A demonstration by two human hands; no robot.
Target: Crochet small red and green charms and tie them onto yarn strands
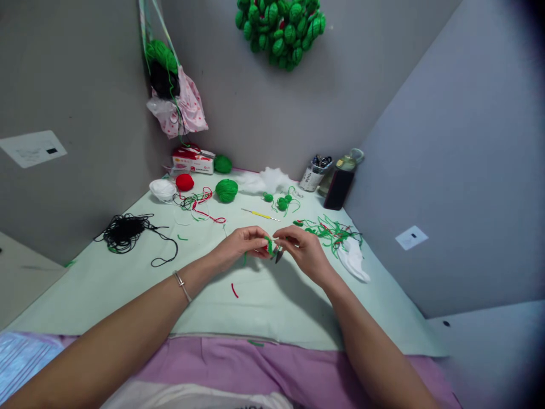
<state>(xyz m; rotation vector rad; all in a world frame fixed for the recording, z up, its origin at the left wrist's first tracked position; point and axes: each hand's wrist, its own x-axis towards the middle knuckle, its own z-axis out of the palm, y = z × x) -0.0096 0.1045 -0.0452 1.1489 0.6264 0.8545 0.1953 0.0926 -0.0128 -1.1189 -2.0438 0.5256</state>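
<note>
My left hand (247, 241) is closed on a small green and red crocheted piece (269, 245), held just above the middle of the table. Right beside it, my right hand (300, 247) has its thumb and fingertips pinched together at the piece's edge. What those fingertips grip is too small to tell. A dark, blade-like tip (279, 257) pokes out below the right fingers; the rest of it is hidden. Beyond both hands lies a yellow-handled crochet hook (260, 215). A short red yarn scrap (234, 290) rests nearer to me.
Black yarn (125, 232) lies at left. White (162, 190), red (184, 182) and green (226, 191) yarn balls sit farther back, near white stuffing (268, 180). Green yarn scraps (330, 232) spread at right, before a phone (339, 190) and a pen cup (314, 175). Walls enclose the table (204, 312).
</note>
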